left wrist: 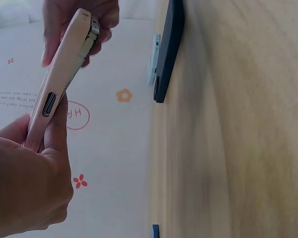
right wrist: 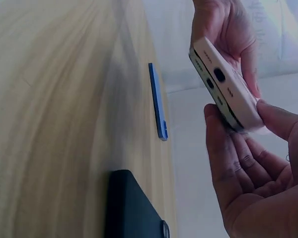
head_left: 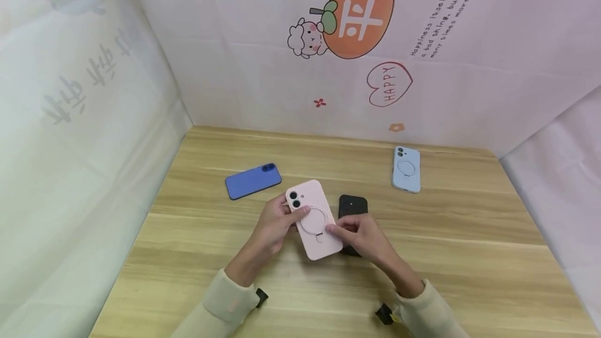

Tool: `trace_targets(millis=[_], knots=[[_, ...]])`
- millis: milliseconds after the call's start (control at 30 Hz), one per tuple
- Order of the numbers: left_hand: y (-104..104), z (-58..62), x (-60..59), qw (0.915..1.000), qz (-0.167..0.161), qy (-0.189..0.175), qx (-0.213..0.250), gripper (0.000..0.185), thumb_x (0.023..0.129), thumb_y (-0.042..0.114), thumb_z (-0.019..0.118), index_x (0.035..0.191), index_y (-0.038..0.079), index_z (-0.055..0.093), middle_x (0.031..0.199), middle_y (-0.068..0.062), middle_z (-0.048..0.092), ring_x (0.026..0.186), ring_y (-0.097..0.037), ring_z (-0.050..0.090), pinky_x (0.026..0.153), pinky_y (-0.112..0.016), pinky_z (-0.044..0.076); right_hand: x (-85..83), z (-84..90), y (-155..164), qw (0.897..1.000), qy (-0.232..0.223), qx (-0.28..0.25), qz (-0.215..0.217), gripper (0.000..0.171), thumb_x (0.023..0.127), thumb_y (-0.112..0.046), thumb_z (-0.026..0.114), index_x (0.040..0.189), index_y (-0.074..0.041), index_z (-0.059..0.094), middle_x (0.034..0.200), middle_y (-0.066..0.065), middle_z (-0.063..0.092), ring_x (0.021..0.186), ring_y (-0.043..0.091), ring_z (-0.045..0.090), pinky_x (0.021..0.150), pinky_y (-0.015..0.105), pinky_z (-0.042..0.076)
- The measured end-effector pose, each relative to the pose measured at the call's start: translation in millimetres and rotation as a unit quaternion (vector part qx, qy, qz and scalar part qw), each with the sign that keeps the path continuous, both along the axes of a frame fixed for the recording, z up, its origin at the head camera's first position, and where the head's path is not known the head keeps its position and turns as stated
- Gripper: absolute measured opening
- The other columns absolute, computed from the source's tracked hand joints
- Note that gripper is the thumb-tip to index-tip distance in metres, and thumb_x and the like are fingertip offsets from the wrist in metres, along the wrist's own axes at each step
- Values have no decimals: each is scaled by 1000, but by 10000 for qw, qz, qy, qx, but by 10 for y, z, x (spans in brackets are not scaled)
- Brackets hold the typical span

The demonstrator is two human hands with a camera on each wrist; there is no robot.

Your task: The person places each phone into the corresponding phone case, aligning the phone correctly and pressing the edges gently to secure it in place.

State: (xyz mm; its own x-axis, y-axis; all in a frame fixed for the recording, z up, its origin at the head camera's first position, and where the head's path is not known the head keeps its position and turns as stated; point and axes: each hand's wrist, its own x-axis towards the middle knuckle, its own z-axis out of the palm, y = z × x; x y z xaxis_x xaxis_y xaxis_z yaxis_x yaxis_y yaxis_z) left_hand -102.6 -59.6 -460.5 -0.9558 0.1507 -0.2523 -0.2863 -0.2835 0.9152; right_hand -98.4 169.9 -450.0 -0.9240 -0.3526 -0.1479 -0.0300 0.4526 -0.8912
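Note:
A pink phone case (head_left: pixel 324 249) with a ring outline and two camera holes is held tilted above the table. A pale phone (right wrist: pixel 202 72) sits partly in it; in the right wrist view, a dark gap parts their bottom ends. My left hand (head_left: pixel 274 223) grips the camera end, thumb on the back by the lens holes. My right hand (head_left: pixel 363 231) pinches the opposite long edge near the lower corner, thumb on the pink back and fingers under the phone. Just behind that hand, a black phone (head_left: pixel 352 203) lies on the table, partly covered.
On the wooden table (head_left: pixel 188 254), a blue phone (head_left: pixel 252 182) lies to the left, and a light blue phone or case (head_left: pixel 407 181) with a ring outline at the back right. A printed white cloth (head_left: pixel 263 77) hangs behind the table and along both sides.

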Motion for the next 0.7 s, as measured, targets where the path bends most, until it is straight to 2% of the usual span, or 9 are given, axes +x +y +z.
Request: trace_targets(millis=[133, 333, 533, 700], knots=[[-17, 19, -6, 9997, 182, -26, 129, 47, 98, -6, 69, 143, -5, 57, 116, -24, 75, 94, -20, 77, 80, -34, 65, 29, -20, 17, 9997, -113, -191, 64, 21, 97, -19, 79, 95, 2, 79, 79, 8, 77, 67, 12, 68, 61, 32, 62], [-10, 22, -6, 9996, 199, -36, 180, 47, 99, -5, 69, 144, -5, 56, 117, -23, 75, 94, -20, 76, 80, -33, 65, 64, -53, 10, 9999, -2, -96, 50, 19, 95, -19, 82, 94, 0, 79, 78, 6, 77, 66, 12, 65, 59, 27, 58], [-3, 15, -2, 9997, 150, -56, 183, 48, 99, -5, 68, 145, -5, 55, 120, -25, 74, 96, -22, 76, 83, -36, 65, 95, -84, 0, 9997, -98, -206, -48, 17, 95, -15, 81, 93, 1, 79, 79, 7, 78, 68, 10, 67, 61, 31, 61], [-2, 9, -3, 9996, 149, -79, 236, 48, 99, -5, 68, 146, -4, 54, 120, -24, 74, 95, -21, 76, 82, -35, 65, 108, -69, 24, 9996, 95, -242, 76, 18, 94, -14, 81, 92, 3, 78, 77, 7, 76, 65, 9, 65, 58, 25, 57]])
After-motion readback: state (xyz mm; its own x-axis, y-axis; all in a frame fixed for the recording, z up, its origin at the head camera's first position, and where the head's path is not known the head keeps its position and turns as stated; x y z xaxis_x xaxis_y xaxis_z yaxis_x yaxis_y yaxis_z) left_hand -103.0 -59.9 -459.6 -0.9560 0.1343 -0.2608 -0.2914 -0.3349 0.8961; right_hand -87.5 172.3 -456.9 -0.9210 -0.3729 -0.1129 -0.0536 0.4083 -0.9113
